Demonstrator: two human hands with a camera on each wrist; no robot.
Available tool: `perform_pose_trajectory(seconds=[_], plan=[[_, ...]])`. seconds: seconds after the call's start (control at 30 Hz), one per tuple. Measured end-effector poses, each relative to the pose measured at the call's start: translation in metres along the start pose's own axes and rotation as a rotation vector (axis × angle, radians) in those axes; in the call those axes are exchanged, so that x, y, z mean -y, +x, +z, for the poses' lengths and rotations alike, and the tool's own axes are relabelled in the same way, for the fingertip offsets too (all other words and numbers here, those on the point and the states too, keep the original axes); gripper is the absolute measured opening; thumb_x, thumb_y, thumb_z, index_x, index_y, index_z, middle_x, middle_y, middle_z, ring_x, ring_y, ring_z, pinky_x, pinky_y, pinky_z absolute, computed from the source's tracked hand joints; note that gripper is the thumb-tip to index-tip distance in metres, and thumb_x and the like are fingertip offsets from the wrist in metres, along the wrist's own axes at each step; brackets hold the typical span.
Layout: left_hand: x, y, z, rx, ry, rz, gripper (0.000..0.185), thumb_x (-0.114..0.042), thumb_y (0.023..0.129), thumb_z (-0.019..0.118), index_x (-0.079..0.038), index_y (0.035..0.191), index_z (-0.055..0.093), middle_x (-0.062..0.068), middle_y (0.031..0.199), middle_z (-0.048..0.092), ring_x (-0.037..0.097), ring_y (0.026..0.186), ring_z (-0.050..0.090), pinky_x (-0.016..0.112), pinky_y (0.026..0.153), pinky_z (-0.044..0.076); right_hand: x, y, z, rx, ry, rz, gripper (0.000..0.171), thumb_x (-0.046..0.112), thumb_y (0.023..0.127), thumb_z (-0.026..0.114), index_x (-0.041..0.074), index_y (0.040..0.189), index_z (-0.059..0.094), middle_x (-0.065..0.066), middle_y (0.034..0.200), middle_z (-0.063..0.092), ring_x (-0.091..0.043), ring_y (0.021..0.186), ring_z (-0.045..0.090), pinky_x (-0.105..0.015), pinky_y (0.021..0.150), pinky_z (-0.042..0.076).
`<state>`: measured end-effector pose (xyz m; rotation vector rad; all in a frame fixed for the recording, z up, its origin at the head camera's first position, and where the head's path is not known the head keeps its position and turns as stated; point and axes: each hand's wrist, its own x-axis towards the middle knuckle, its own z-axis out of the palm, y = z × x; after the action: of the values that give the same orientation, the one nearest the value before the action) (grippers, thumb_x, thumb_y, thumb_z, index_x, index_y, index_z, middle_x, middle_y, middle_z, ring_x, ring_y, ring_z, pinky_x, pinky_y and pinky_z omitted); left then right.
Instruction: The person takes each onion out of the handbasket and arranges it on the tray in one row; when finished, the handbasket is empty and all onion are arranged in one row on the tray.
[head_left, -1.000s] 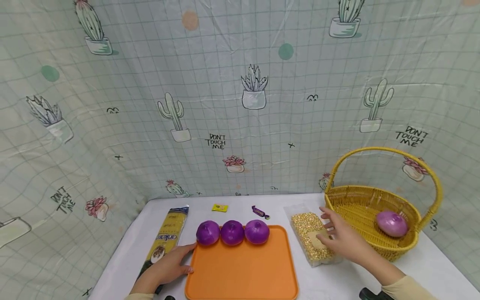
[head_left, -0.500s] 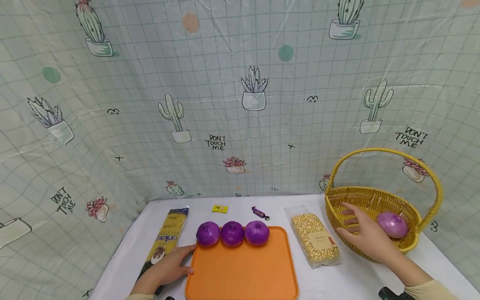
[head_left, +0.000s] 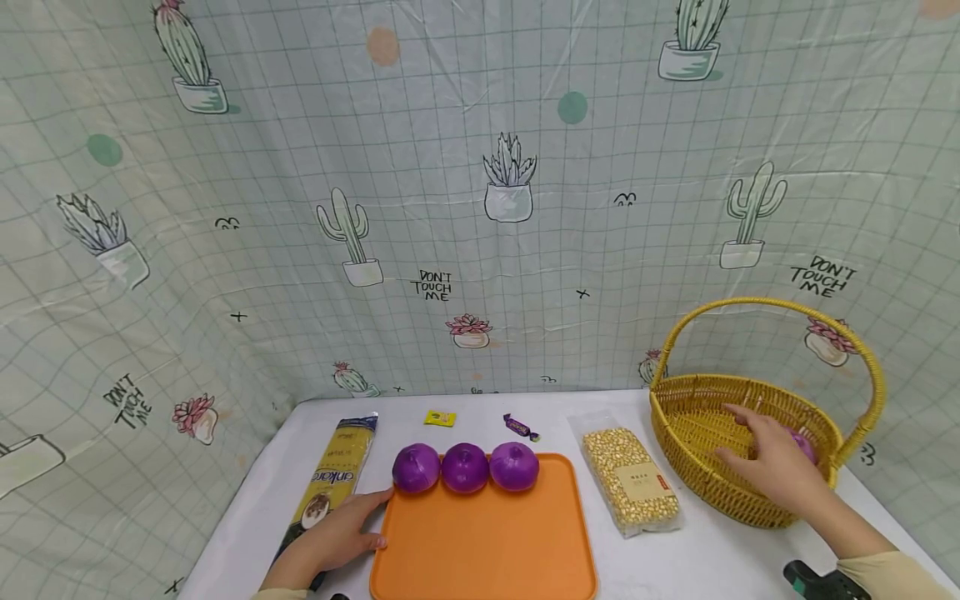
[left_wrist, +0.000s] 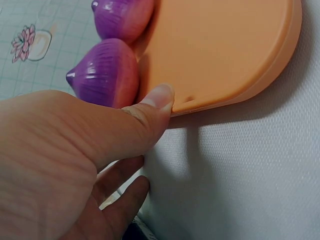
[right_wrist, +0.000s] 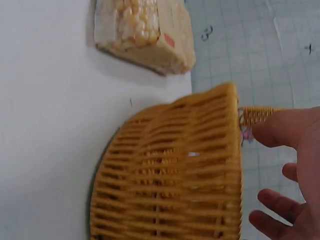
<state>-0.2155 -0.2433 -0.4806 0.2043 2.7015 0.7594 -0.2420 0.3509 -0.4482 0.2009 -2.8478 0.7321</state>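
Observation:
My left hand (head_left: 341, 527) rests at the left edge of an orange tray (head_left: 480, 542), its thumb (left_wrist: 160, 96) at the rim and the other fingers loosely extended beside it. Three purple onions (head_left: 465, 467) sit in a row along the tray's far edge; two show in the left wrist view, the nearer onion (left_wrist: 107, 75) just past the thumb. Over the yellow wicker basket (head_left: 693, 467) my right hand (head_left: 783, 467) is spread with nothing between its fingers. Another onion (head_left: 806, 447) lies in the basket, mostly hidden behind that hand. The basket's side (right_wrist: 165, 175) fills much of the right wrist view.
A bag of corn kernels (head_left: 633, 479) lies between tray and basket. Left of the tray is a long yellow packet (head_left: 337, 458), partly under the left hand. Behind the tray are a small yellow packet (head_left: 440, 417) and a purple wrapped candy (head_left: 519, 426). The basket handle (head_left: 765, 300) arches high.
My right hand has moved right, from over the corn bag to inside the basket's outline, and now covers most of the onion there. The left hand and tray have stayed put.

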Motion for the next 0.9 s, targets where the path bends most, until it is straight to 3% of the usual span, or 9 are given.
perform_pose_trajectory(seconds=[0.1, 0.17, 0.4, 0.8, 0.9], plan=[[0.0, 0.0, 0.0, 0.0, -0.001, -0.001, 0.067, -0.017, 0.087, 0.08, -0.001, 0.146, 0.052, 0.021, 0.146, 0.053, 0.044, 0.139, 0.043, 0.064, 0.115, 0.033, -0.013, 0.002, -0.002, -0.025, -0.032, 0.043, 0.078, 0.025, 0.092, 0.075, -0.012, 0.148, 0.033, -0.043, 0.128, 0.041, -0.058, 0.105, 0.046, -0.069, 0.077, 0.048], [0.0, 0.0, 0.0, 0.0, -0.002, 0.001, 0.067, -0.017, 0.087, 0.08, -0.001, 0.146, 0.052, 0.021, 0.146, 0.053, 0.044, 0.139, 0.043, 0.064, 0.115, 0.033, -0.022, 0.003, -0.002, -0.047, -0.041, 0.062, 0.079, 0.022, 0.091, 0.074, -0.012, 0.148, 0.032, -0.048, 0.133, 0.034, -0.067, 0.114, 0.037, -0.078, 0.083, 0.044], [0.001, 0.0, 0.0, 0.001, -0.002, 0.002, 0.067, -0.018, 0.087, 0.08, -0.002, 0.146, 0.052, 0.02, 0.145, 0.054, 0.044, 0.139, 0.043, 0.064, 0.115, 0.033, -0.046, 0.009, -0.006, -0.046, -0.045, 0.105, 0.081, 0.022, 0.093, 0.07, -0.013, 0.15, 0.026, -0.053, 0.135, 0.026, -0.069, 0.115, 0.035, -0.08, 0.083, 0.044], [0.002, 0.0, -0.001, 0.004, -0.015, 0.008, 0.068, -0.017, 0.087, 0.08, -0.001, 0.146, 0.052, 0.02, 0.145, 0.054, 0.045, 0.138, 0.043, 0.065, 0.114, 0.032, -0.047, 0.017, -0.007, 0.043, -0.034, 0.173, 0.085, 0.021, 0.093, 0.069, -0.019, 0.149, 0.019, -0.054, 0.137, 0.023, -0.071, 0.121, 0.029, -0.083, 0.094, 0.035], [0.004, 0.001, 0.0, 0.006, -0.016, 0.01, 0.068, -0.017, 0.087, 0.08, -0.001, 0.147, 0.052, 0.02, 0.145, 0.054, 0.045, 0.138, 0.043, 0.066, 0.114, 0.032, -0.047, 0.019, -0.005, 0.055, -0.034, 0.168, 0.085, 0.018, 0.092, 0.069, -0.021, 0.148, 0.019, -0.054, 0.137, 0.023, -0.071, 0.12, 0.031, -0.082, 0.093, 0.038]])
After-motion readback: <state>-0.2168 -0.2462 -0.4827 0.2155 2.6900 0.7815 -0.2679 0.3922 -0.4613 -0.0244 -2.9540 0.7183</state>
